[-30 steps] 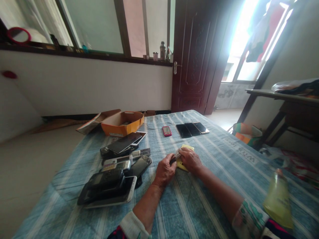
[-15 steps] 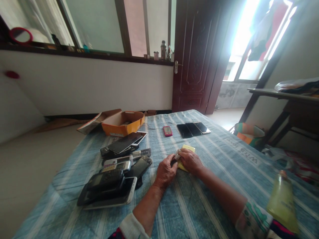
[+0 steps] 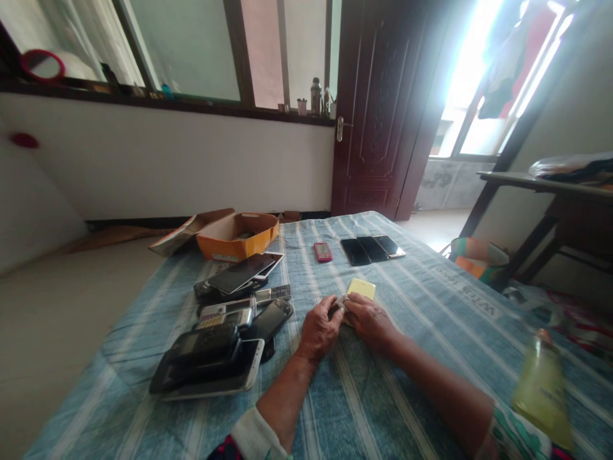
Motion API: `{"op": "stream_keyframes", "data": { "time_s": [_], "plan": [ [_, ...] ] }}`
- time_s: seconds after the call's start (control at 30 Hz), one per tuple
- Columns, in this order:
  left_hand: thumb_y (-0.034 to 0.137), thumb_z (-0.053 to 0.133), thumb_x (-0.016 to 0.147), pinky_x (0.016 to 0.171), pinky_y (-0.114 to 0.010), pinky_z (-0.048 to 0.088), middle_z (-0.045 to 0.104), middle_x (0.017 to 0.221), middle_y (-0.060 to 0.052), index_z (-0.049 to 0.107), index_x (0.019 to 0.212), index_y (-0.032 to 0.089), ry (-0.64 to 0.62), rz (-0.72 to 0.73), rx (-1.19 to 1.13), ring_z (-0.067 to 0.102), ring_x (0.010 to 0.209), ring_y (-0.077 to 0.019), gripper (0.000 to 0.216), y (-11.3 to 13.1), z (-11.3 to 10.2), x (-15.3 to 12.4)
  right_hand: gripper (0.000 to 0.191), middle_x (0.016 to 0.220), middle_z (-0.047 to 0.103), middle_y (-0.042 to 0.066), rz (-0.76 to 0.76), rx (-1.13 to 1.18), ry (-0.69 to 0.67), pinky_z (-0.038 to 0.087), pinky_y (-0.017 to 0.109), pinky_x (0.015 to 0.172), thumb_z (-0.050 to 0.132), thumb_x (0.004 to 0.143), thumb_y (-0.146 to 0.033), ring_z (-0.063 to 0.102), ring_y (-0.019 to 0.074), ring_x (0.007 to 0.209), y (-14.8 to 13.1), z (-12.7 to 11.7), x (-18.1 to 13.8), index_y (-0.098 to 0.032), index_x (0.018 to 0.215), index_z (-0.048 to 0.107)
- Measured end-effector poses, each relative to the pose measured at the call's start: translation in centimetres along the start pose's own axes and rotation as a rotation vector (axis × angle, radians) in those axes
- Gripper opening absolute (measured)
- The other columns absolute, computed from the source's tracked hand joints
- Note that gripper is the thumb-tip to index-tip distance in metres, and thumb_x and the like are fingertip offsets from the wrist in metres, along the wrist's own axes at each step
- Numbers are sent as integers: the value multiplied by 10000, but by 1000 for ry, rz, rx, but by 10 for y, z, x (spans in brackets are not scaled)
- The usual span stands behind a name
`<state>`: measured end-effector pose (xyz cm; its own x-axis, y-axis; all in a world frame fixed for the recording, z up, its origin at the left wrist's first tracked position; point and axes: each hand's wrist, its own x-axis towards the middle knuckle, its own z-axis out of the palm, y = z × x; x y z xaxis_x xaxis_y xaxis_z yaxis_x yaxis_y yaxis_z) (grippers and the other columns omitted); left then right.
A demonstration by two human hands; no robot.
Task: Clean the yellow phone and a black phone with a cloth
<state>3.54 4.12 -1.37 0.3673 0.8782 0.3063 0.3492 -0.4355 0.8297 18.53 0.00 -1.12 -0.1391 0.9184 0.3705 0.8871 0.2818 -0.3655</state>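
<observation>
Head view: the left hand (image 3: 320, 327) has its fingers curled nearly closed on a small, half-hidden pale item (image 3: 341, 302). The right hand (image 3: 370, 319) has its fingers bent over the yellow slab (image 3: 362, 289); grip cannot be determined. Slab protrudes at their 12 o'clock. From the hands: pink phone (image 3: 323, 252), 11; phone pile (image 3: 225, 319), 9.

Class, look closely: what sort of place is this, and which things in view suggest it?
Probably a room in a home: a round red-rimmed mirror stands on a ledge, a panelled door is straight ahead, and what look like clothes hang at the right.
</observation>
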Motion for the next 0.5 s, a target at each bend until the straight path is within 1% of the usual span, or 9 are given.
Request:
{"op": "stream_keyframes", "data": {
  "time_s": [0.1,0.2,0.37,0.5],
  "plan": [
    [240,570,825,917,-334,526,715,1070,-117,616,1101,162,-2,-19,5,678,1022,-224,291,0,0,0,201,1096,630,69,-73,35,17,428,302,958,472,910,-150,564,196,1075,-1,-1,-19,-209,1006,639],
    [252,577,824,925,-335,521,715,1076,-113,620,1095,172,-12,-27,17,674,1032,-225,287,-1,0,-1,235,1126,630,73,-104,34,24,426,322,989,470,901,-125,555,205,1118,2,-1,-27,-208,1043,637],
    [240,584,818,922,-336,523,721,1063,-100,626,1084,185,-5,-29,11,678,1020,-220,275,-1,1,-1,235,1119,636,88,-107,30,39,422,338,1005,464,900,-109,552,213,1132,2,0,-23,-191,1019,649],
    [268,570,835,930,-342,522,713,1093,-106,616,1105,176,18,-45,-3,671,1042,-222,289,1,0,-1,224,1066,645,86,-100,44,39,447,326,959,470,905,-117,575,205,1066,-5,6,-12,-186,1002,660]
  ]
}}
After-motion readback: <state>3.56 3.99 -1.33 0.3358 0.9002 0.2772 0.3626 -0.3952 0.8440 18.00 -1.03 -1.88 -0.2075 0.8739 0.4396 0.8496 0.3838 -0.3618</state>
